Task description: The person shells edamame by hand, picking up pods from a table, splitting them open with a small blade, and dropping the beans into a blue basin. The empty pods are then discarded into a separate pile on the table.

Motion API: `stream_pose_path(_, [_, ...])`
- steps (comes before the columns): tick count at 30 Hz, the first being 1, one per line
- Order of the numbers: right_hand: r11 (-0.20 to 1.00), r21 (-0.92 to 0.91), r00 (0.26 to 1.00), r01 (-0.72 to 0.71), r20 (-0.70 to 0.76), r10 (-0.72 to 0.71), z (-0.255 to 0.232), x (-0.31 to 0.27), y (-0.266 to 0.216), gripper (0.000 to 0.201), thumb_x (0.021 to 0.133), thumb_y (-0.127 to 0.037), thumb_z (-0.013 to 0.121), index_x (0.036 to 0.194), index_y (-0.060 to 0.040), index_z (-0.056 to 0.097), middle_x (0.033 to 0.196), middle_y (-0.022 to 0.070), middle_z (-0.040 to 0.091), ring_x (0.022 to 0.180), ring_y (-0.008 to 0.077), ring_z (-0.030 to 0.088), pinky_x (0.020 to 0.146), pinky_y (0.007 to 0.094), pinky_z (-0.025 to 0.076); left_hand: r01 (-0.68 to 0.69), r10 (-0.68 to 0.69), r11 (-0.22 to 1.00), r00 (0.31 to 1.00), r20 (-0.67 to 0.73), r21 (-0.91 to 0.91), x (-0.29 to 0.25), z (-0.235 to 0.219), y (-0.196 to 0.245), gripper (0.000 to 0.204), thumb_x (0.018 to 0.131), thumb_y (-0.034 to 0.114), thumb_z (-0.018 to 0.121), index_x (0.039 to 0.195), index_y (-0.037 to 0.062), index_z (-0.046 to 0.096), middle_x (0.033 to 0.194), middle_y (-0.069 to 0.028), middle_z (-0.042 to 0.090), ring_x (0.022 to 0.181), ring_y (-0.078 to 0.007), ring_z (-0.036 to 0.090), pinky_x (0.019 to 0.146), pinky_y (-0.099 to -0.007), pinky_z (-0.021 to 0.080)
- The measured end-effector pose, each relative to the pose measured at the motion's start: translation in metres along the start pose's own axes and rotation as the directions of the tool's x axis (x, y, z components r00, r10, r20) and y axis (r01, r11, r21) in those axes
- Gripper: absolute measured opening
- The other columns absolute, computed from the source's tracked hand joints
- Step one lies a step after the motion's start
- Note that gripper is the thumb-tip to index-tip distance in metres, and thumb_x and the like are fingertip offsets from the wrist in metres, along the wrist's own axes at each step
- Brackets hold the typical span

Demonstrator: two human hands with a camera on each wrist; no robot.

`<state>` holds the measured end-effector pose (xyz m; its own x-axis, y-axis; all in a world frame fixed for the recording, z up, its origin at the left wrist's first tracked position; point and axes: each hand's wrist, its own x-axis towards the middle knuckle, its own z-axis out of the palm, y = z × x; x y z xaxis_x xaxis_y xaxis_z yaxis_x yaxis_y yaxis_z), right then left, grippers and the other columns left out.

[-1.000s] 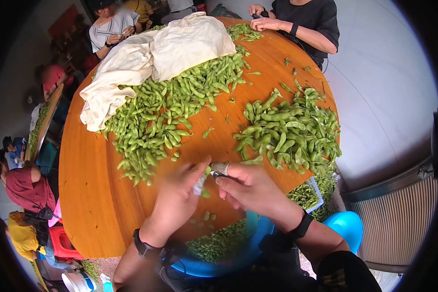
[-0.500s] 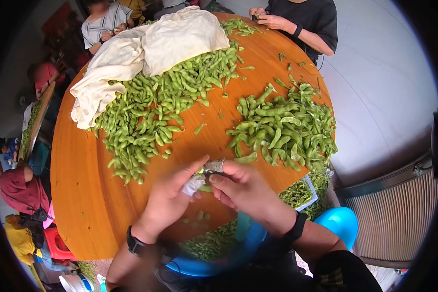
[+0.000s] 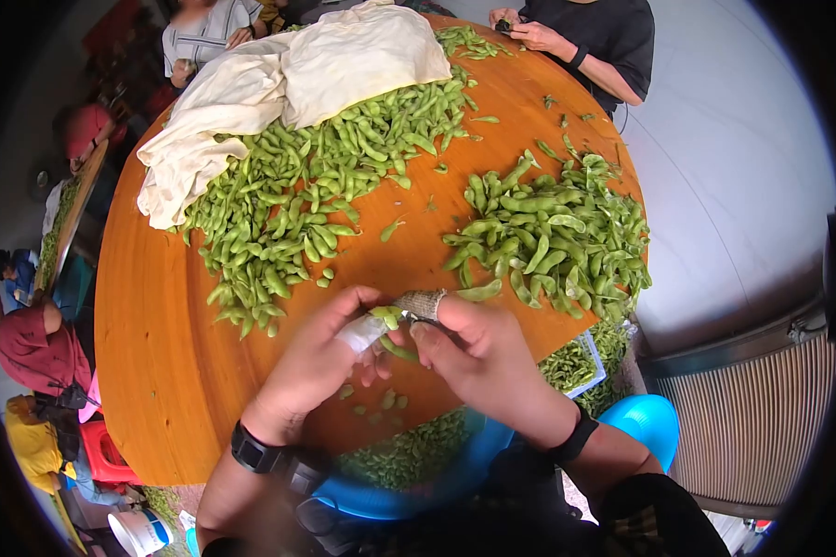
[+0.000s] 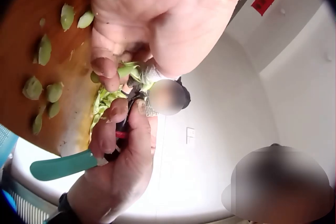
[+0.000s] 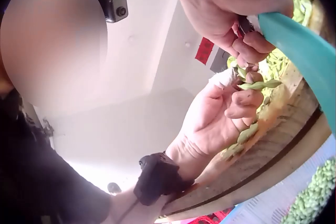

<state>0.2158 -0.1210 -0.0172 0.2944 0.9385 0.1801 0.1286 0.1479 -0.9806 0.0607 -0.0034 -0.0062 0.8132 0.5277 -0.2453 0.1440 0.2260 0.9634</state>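
Note:
My left hand (image 3: 311, 376), a white wrap (image 3: 360, 334) round its thumb, pinches green soybean pods (image 5: 268, 84) between thumb and fingers. Close against it, my right hand (image 3: 488, 357) grips a small tool with a teal handle (image 4: 63, 165) and a dark body with a red band. The tool's working end meets the pods and is mostly hidden by fingers. A grey knitted cover (image 3: 422, 303) sits on the right index finger. Under the hands, several loose green pieces (image 4: 44, 50) lie on the wooden table (image 3: 176, 371).
A large pod pile (image 3: 279, 204) lies partly beneath a cream cloth (image 3: 362, 65); another pile (image 3: 557, 241) is at right. Below the table edge, a blue basin (image 3: 362, 503) holds green beans. A crate (image 3: 602, 364) stands at right. A person in black (image 3: 590, 42) works across the table.
The hands stay together while the left fingers curl more round the pods. More green pieces show on the table beneath them. The head view has shifted slightly.

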Motion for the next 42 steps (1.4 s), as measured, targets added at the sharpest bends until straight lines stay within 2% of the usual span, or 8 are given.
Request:
stream_pose_path(13, [0.999, 0.0, 0.999, 0.042, 0.015, -0.042, 0.007, -0.004, -0.007, 0.015, 0.092, 0.002, 0.053, 0.104, 0.0003, 0.062, 0.074, 0.0049, 0.065, 0.064, 0.0086, 0.059, 0.058, 0.0258, 0.048, -0.03, 0.031, 0.999, 0.999, -0.014, 0.035, 0.003, -0.001, -0.004, 0.02, 0.094, 0.001, 0.048, 0.113, 0.0067, 0.05, 0.085, 0.0006, 0.055, 0.066, -0.004, 0.053, 0.054, -0.0196, 0.042])
stream_pose_path(18, [0.948, 0.241, 0.962, -0.208, -0.128, 0.243, -0.008, 0.003, -0.014, 0.017, 0.097, -0.004, 0.051, 0.108, -0.005, 0.064, 0.07, -0.0018, 0.058, 0.054, 0.0031, 0.049, 0.048, 0.0194, 0.04, -0.083, 0.087, 0.97, 0.996, -0.007, 0.229, 0.003, -0.002, -0.002, 0.025, 0.093, -0.001, 0.051, 0.117, 0.0056, 0.05, 0.089, -0.0002, 0.058, 0.068, -0.0071, 0.056, 0.059, -0.0203, 0.045])
stream_pose_path(22, [0.922, 0.225, 0.924, -0.316, -0.148, 0.353, -0.031, 0.01, -0.003, 0.019, 0.099, -0.013, 0.05, 0.111, -0.0042, 0.062, 0.072, -0.0011, 0.059, 0.048, 0.0031, 0.047, 0.042, 0.0193, 0.037, -0.164, 0.168, 0.981, 0.985, -0.03, 0.109, 0.003, -0.001, -0.006, 0.023, 0.093, -0.002, 0.053, 0.116, 0.0046, 0.052, 0.091, -0.001, 0.059, 0.072, -0.0088, 0.06, 0.064, -0.0223, 0.049])
stream_pose_path(26, [0.843, 0.308, 0.897, -0.442, 0.137, 0.42, -0.025, 0.0, -0.008, 0.016, 0.099, -0.015, 0.051, 0.094, -0.0043, 0.062, 0.071, -0.0001, 0.06, 0.047, 0.0052, 0.048, 0.042, 0.02, 0.034, -0.215, 0.22, 0.972, 0.975, -0.046, 0.094, 0.003, 0.01, -0.003, 0.028, 0.094, -0.001, 0.055, 0.121, 0.0018, 0.051, 0.098, -0.0052, 0.058, 0.082, -0.0132, 0.065, 0.073, -0.0246, 0.053])
stream_pose_path(31, [0.833, 0.323, 0.894, -0.448, 0.159, 0.419, -0.018, -0.003, -0.014, 0.018, 0.099, -0.016, 0.053, 0.088, -0.0053, 0.062, 0.071, -0.0014, 0.06, 0.049, 0.0047, 0.048, 0.043, 0.0196, 0.035, -0.276, 0.283, 0.928, 0.959, 0.009, 0.252, 0.005, 0.005, -0.01, 0.041, 0.092, -0.005, 0.056, 0.131, 0.0079, 0.055, 0.102, -0.0051, 0.06, 0.083, -0.0134, 0.065, 0.074, -0.0249, 0.054])
stream_pose_path(34, [0.848, 0.282, 0.894, -0.449, 0.149, 0.423, -0.017, -0.002, -0.013, 0.015, 0.099, -0.015, 0.052, 0.098, -0.004, 0.062, 0.071, -0.0012, 0.058, 0.05, 0.0036, 0.049, 0.043, 0.0198, 0.038, -0.241, 0.259, 0.874, 0.966, 0.016, 0.421, 0.003, 0.004, -0.011, 0.051, 0.086, -0.009, 0.057, 0.132, 0.0133, 0.057, 0.096, -0.0065, 0.061, 0.08, -0.014, 0.065, 0.07, -0.0248, 0.052])
stream_pose_path(39, [0.86, 0.279, 0.904, -0.428, 0.136, 0.406, -0.015, -0.003, -0.007, 0.013, 0.098, -0.012, 0.053, 0.1, -0.0042, 0.063, 0.069, -0.0012, 0.058, 0.05, 0.0035, 0.049, 0.043, 0.02, 0.038, -0.352, 0.524, 0.318, 0.839, 0.147, 0.88, 0.001, 0.009, -0.009, 0.061, 0.078, -0.006, 0.061, 0.136, 0.0147, 0.054, 0.087, -0.0113, 0.059, 0.074, -0.0279, 0.063, 0.063, -0.0345, 0.052])
stream_pose_path(42, [0.882, 0.268, 0.922, -0.387, 0.092, 0.376, -0.01, -0.005, -0.006, 0.011, 0.098, -0.011, 0.054, 0.099, -0.0046, 0.063, 0.07, -0.0013, 0.059, 0.05, 0.0034, 0.049, 0.043, 0.02, 0.037, -0.269, 0.459, 0.273, 0.88, 0.121, 0.924, -0.005, 0.017, 0.003, 0.057, 0.08, -0.01, 0.059, 0.132, 0.0106, 0.057, 0.096, -0.0165, 0.065, 0.074, -0.0299, 0.064, 0.066, -0.0338, 0.053])
